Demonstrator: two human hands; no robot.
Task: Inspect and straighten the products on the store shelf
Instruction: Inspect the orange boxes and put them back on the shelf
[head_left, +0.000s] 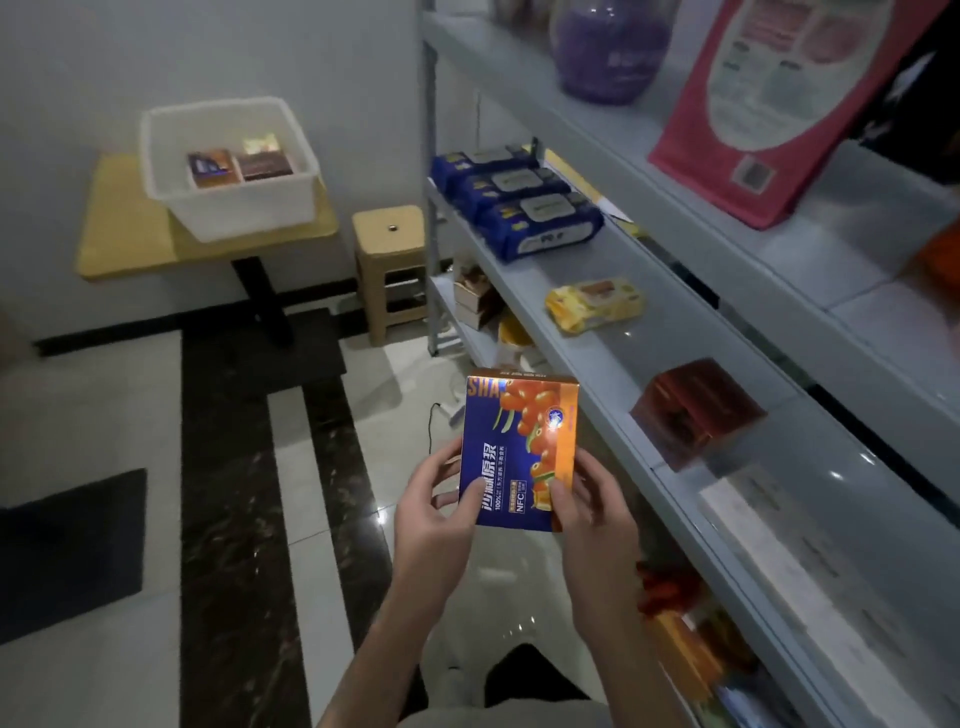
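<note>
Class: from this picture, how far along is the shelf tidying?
Done, seemingly: three blue packs sit in a row on the shelf. In hand: left hand and right hand hold a blue box off the shelf. Left: returning it; the yellow pack lies askew.

Light: dim indoor, cool grey cast.
Glare: bright spot on the glossy box (519, 447) front; small highlights on the near shelf (779, 467) and the floor (322, 519).
Blur: pink bag (779, 104) far right smeared; near right edge soft.
Distortion: shelf lines bend outward.
</note>
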